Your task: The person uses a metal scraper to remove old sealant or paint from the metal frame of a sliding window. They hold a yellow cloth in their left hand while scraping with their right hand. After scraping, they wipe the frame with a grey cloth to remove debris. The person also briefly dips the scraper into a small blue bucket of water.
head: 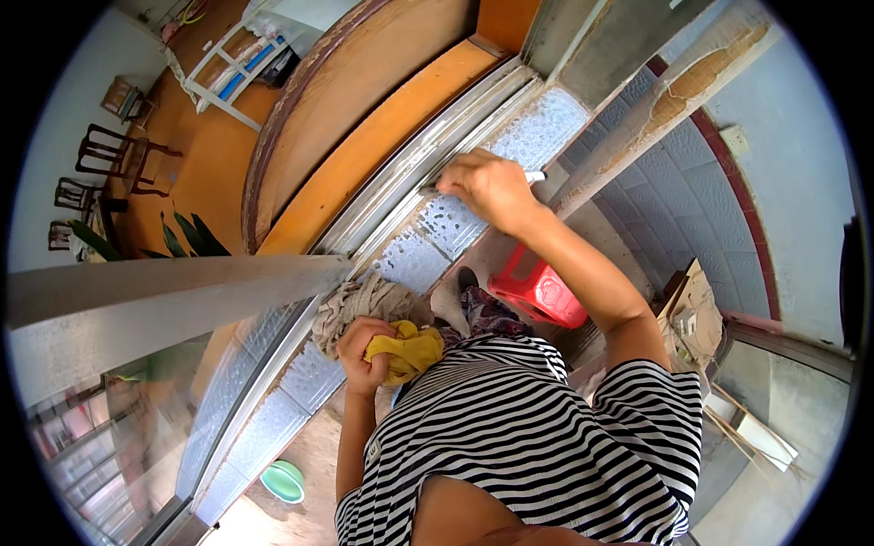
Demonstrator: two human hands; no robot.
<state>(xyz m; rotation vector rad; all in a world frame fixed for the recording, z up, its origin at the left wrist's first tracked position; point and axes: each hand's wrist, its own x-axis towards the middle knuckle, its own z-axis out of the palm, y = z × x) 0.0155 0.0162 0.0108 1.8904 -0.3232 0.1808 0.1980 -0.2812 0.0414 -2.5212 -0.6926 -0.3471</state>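
My right hand [490, 190] is closed around a slim tool with a white handle [536, 176], whose kind I cannot tell. The handle's dark-ended tip sticks out on the right of the fist, and a small dark part shows by the fingertips. That hand is over the tiled sill [410, 258], beside the white sliding-window track [416, 164]. Dark wet specks dot the tiles below it. Bunched in my left hand [363, 355] is a yellow cloth [407, 351], held close to my body. A crumpled beige cloth [372, 304] lies on the sill against that hand.
Left of me stands the window sash's upright frame [177, 293]. A red plastic stool [539, 286] is below my right arm, a green basin [283, 482] on the ground. A peeling post [669, 109] rises at right. Indoors are a curved wooden ledge [369, 89] and chairs [126, 160].
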